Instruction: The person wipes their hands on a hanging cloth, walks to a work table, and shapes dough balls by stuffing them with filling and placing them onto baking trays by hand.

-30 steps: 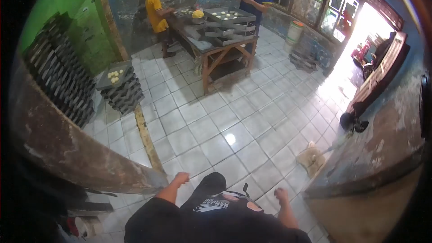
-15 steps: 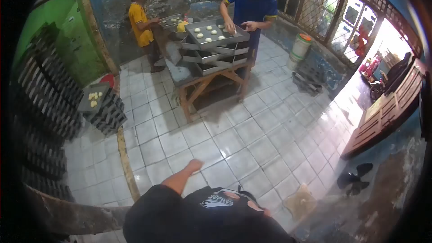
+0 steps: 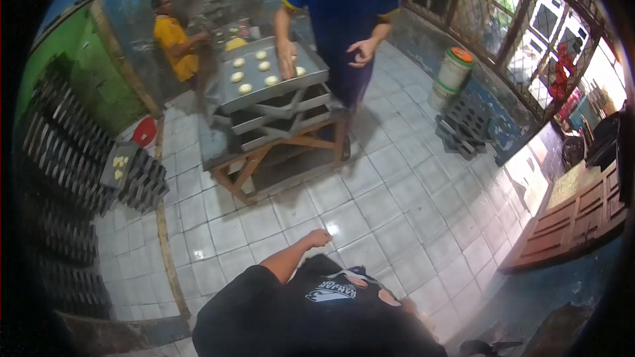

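My left hand [image 3: 318,238] reaches out over the tiled floor at the end of my bare forearm. Its fingers look curled, and nothing shows in them. Past the black shirt on my right side, a blurred skin-coloured patch may be part of my right hand [image 3: 411,309]; its fingers are hidden. The nearest furniture ahead is a wooden table [image 3: 264,153] bearing criss-crossed metal trays [image 3: 291,107]. Pale dough balls [image 3: 245,88] sit in rows on the top tray. A co-worker in a blue shirt [image 3: 337,6] has one hand down on that tray.
Behind the table stands another person in yellow [image 3: 175,43]. Tall stacks of dark trays [image 3: 59,152] line the left wall, beside a lower stack [image 3: 142,182] and a red basin [image 3: 144,132]. Right: a lidded bucket [image 3: 453,69], more trays [image 3: 463,125], a wooden door [image 3: 569,215].
My view has moved nearer the table and turned, so the table appears larger and further left. The blue-shirted co-worker's other hand has come away from the tray. My left hand appears further right.
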`<act>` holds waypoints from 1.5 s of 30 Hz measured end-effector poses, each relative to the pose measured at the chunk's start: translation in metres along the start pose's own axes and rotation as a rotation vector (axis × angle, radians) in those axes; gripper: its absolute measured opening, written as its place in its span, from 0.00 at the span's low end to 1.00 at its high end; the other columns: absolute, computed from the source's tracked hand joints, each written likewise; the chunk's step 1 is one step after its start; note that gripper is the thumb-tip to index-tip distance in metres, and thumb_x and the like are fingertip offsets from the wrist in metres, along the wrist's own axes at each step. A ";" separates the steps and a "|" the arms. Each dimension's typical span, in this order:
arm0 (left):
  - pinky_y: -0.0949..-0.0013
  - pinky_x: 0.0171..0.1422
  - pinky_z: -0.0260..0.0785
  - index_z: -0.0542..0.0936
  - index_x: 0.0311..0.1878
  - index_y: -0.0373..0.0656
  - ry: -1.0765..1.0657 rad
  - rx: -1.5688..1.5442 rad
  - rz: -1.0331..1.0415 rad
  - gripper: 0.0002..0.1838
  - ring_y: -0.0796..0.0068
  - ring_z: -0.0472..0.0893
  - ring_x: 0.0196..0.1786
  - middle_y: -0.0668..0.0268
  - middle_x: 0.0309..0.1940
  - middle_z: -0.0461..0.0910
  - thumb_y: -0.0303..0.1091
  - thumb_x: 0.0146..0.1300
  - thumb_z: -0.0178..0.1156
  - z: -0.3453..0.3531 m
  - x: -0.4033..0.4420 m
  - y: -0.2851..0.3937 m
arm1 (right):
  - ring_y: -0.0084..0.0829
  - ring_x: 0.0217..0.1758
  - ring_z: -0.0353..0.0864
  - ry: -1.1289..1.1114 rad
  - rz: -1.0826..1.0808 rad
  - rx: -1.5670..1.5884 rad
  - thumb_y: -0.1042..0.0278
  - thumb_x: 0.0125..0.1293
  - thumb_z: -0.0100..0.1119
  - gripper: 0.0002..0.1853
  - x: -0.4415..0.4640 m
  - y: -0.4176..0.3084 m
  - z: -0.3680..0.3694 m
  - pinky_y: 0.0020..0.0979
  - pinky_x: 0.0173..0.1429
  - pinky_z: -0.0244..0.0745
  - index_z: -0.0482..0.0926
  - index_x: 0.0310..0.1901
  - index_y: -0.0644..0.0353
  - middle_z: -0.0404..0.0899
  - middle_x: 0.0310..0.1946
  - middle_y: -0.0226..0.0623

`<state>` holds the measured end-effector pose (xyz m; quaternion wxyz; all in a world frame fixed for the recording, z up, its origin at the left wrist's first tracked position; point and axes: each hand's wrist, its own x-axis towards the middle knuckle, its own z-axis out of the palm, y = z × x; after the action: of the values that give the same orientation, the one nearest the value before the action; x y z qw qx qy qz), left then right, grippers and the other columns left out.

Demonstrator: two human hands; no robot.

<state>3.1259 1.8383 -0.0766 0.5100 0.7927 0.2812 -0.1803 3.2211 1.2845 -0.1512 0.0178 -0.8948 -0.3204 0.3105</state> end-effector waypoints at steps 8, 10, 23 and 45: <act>0.56 0.44 0.77 0.85 0.47 0.38 0.074 -0.186 0.030 0.25 0.62 0.86 0.38 0.56 0.33 0.88 0.55 0.68 0.60 -0.018 0.226 0.129 | 0.31 0.39 0.85 0.533 0.224 0.840 0.71 0.61 0.67 0.29 0.274 0.127 -0.273 0.32 0.44 0.79 0.75 0.64 0.71 0.87 0.39 0.42; 0.55 0.46 0.77 0.85 0.48 0.38 0.004 -0.072 0.166 0.26 0.59 0.86 0.39 0.55 0.36 0.88 0.55 0.68 0.60 -0.024 0.314 0.175 | 0.30 0.41 0.87 0.518 0.300 1.080 0.73 0.60 0.67 0.29 0.307 0.107 -0.356 0.32 0.46 0.80 0.74 0.64 0.72 0.88 0.40 0.42; 0.54 0.62 0.74 0.83 0.60 0.41 -0.373 0.132 0.567 0.28 0.49 0.84 0.57 0.50 0.53 0.85 0.54 0.69 0.59 -0.013 0.696 0.674 | 0.39 0.38 0.83 0.279 0.942 1.154 0.50 0.67 0.62 0.20 0.438 0.266 -0.369 0.45 0.42 0.79 0.85 0.47 0.61 0.84 0.35 0.37; 0.55 0.47 0.79 0.85 0.48 0.39 0.629 -0.435 -0.417 0.20 0.63 0.85 0.38 0.55 0.42 0.86 0.48 0.72 0.58 -0.215 0.821 0.406 | 0.33 0.39 0.84 0.135 0.231 0.833 0.60 0.70 0.62 0.12 1.169 0.459 -0.939 0.37 0.34 0.78 0.83 0.46 0.59 0.85 0.41 0.38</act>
<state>4.0193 2.1184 -0.1704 0.5074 0.6094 0.6083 0.0343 4.7151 1.7603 -0.1355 0.3633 -0.8595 -0.0635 0.3538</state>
